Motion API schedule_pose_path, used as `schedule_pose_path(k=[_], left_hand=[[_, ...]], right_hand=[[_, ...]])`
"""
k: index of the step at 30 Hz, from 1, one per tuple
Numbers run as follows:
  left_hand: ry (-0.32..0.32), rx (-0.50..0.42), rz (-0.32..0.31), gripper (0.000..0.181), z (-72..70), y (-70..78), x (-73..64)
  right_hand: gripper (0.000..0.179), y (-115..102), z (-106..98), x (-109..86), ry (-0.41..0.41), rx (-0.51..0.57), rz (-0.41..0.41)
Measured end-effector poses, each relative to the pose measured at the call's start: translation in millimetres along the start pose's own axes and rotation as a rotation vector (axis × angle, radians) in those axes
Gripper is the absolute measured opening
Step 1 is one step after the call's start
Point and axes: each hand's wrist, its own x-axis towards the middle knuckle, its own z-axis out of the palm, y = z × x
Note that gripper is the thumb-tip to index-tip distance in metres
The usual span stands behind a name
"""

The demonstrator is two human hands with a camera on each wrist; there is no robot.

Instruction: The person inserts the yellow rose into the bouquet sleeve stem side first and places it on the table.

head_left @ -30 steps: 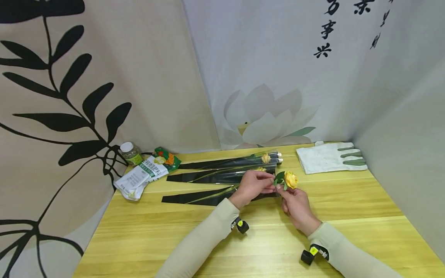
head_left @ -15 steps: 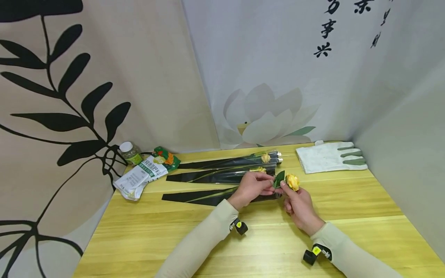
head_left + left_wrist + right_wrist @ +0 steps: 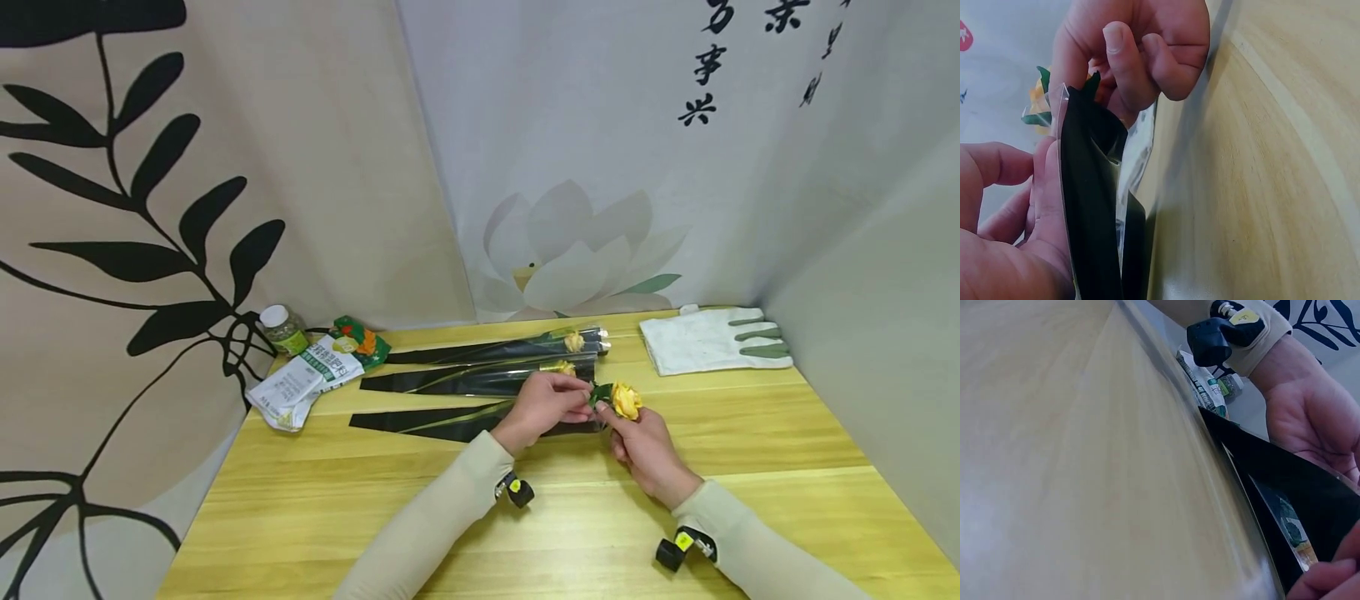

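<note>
My right hand (image 3: 648, 450) pinches a yellow rose (image 3: 626, 401) just below its bloom, with green leaves between my two hands. Beneath lies a black flower sleeve (image 3: 435, 426) with a clear film side, its narrow end pointing left. My left hand (image 3: 546, 407) holds the sleeve's wide mouth. In the left wrist view, the left fingers (image 3: 1007, 162) press against the clear edge of the sleeve (image 3: 1088, 206), while the right hand (image 3: 1141, 50) partly hides the rose (image 3: 1038, 103). The right wrist view shows the sleeve (image 3: 1291, 469) stretching between the hands; the stem is mostly hidden.
Two more sleeves, one at the back (image 3: 480, 350) and a middle one (image 3: 457, 383), each hold a yellow rose. A white packet (image 3: 311, 379) and a lidded jar (image 3: 283, 331) stand back left. White-and-green gloves (image 3: 712, 340) lie back right.
The rose bloom has dipped and turned slightly, and its leaf, raised half a second ago, now lies lower by the fingers. My right hand has shifted slightly right; my left hand stays nearly still.
</note>
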Motion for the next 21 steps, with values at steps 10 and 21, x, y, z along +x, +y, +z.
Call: schedule_pose_path(k=[10, 21], left_hand=[[0.009, -0.019, 0.012, 0.021, 0.9, -0.3, 2.3], [0.031, -0.014, -0.024, 0.019, -8.7, 1.3, -1.5]], right_hand=[[0.033, -2, -1, 3.5, -0.058, -0.109, -0.006], [0.078, -8, -15, -5.6, -0.224, -0.105, -0.087]])
